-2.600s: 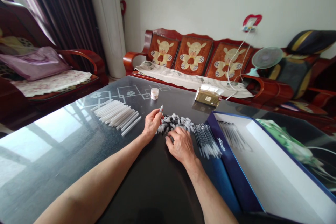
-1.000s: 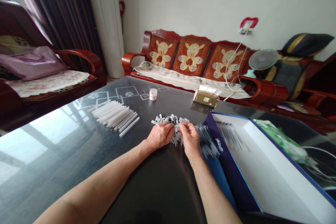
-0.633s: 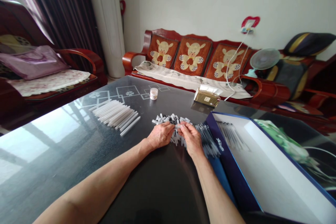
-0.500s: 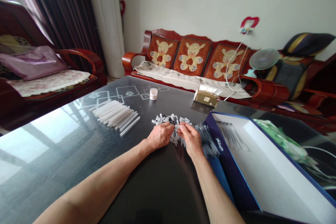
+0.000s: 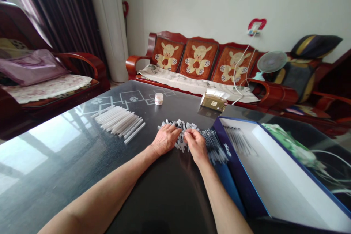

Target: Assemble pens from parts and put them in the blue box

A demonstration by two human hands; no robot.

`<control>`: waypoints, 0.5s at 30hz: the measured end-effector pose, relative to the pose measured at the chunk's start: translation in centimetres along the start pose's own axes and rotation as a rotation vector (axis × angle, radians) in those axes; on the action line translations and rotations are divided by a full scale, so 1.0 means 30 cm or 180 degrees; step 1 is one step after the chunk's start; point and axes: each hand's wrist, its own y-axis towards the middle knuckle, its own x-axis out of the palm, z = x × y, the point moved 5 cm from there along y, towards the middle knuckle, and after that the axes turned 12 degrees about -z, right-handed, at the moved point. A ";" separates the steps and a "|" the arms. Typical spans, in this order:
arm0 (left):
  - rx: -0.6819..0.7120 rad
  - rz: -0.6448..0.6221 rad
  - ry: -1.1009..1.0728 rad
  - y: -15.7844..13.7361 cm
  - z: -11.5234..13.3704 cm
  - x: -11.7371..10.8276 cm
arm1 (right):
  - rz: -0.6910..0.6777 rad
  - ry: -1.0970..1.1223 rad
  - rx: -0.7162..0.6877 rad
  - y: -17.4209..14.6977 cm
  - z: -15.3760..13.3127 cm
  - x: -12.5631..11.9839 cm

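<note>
Both hands are over a pile of small white and black pieces [image 5: 180, 145], which look like pen caps or plugs, on a dark glossy table [image 5: 164, 197]. My left hand [image 5: 166, 139] lies at the pile's left side, fingers bent together and tips hidden. My right hand [image 5: 196, 144] is closed in a pinch at the pile's right side; whatever it pinches is too small to make out. A narrow gap separates the hands. Right of my right hand lies a bundle of thin dark sticks [image 5: 215, 146] resembling pen refills. White tubes [image 5: 120, 121] lie in a row to the left.
A blue box with white inside [image 5: 276, 175] stands at the right, several thin sticks [image 5: 238, 140] in it. Behind are a small white cup-like container [image 5: 159, 99] and a tissue box [image 5: 214, 102]. A green plastic bag [image 5: 290, 144] lies beyond the blue box.
My hands have drawn slightly apart. The small pale piece seen between the fingertips before no longer shows there. The view has shifted slightly.
</note>
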 end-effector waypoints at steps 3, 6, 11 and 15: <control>0.0134 0.0245 0.0064 -0.004 -0.005 -0.014 | -0.0209 -0.1249 -0.0503 -0.007 -0.066 0.007; 0.0300 0.0356 -0.0041 -0.008 -0.002 -0.019 | -0.0447 -0.2213 -0.0874 -0.016 -0.121 0.032; 0.0242 0.0698 -0.0154 -0.016 -0.004 -0.039 | -0.0469 -0.3022 -0.0976 -0.021 -0.198 -0.038; 0.0019 0.0996 -0.0219 -0.022 -0.028 -0.041 | 0.0078 -0.3327 -0.0676 -0.021 -0.245 -0.318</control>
